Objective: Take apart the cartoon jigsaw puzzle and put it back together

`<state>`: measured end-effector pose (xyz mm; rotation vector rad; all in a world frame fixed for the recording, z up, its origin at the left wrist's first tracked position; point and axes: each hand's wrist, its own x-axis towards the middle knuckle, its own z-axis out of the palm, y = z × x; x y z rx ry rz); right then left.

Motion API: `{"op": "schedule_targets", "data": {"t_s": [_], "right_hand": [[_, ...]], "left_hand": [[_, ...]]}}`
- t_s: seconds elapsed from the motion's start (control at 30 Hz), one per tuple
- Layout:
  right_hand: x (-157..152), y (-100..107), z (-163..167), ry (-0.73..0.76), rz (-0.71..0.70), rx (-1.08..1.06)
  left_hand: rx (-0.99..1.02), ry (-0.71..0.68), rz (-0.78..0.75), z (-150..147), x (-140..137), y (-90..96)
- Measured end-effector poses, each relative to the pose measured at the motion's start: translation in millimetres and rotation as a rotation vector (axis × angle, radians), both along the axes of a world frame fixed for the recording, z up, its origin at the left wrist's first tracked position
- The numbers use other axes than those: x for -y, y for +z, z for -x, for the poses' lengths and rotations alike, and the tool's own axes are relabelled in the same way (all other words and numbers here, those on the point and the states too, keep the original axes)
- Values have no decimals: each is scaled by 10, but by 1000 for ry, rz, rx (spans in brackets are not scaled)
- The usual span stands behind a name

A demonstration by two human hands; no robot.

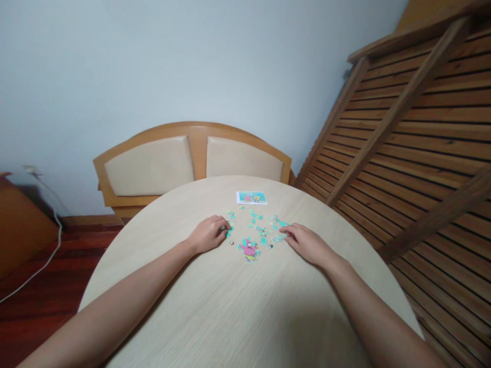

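My left hand [210, 233] rests on the table at the left of the loose jigsaw puzzle pieces [263, 232], its fingers loosely bent and thumb apart. Its fingertips are at a few teal pieces, touching or just over them. On the opposite side, my right hand [305, 243] has fingers reaching forward over more small pieces, with a gap between finger and thumb. Between the hands, closer to me, lies a joined puzzle section [249, 249] showing a pink starfish figure. Behind the pieces is a reference picture card [251, 198] with a pink and a yellow figure on teal.
Everything lies on a round pale wooden table [215, 317]. A bench with cream padded back panels [149, 166] stands behind it, against the wall. Wooden slatted panels [414, 133] lean at the right. A white cable [59, 235] hangs at the left.
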<state>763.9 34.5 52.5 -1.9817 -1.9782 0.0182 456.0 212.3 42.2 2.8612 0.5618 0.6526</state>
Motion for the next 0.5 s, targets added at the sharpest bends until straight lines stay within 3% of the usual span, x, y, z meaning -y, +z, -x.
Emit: {"op": "schedule_targets", "data": {"t_s": [0.27, 0.5], "right_hand": [[46, 33, 69, -104, 20, 56], [47, -38, 83, -78, 18, 59]], "left_hand": [[-14, 53, 43, 37, -66, -44], [-58, -48, 72, 184, -94, 5]]}}
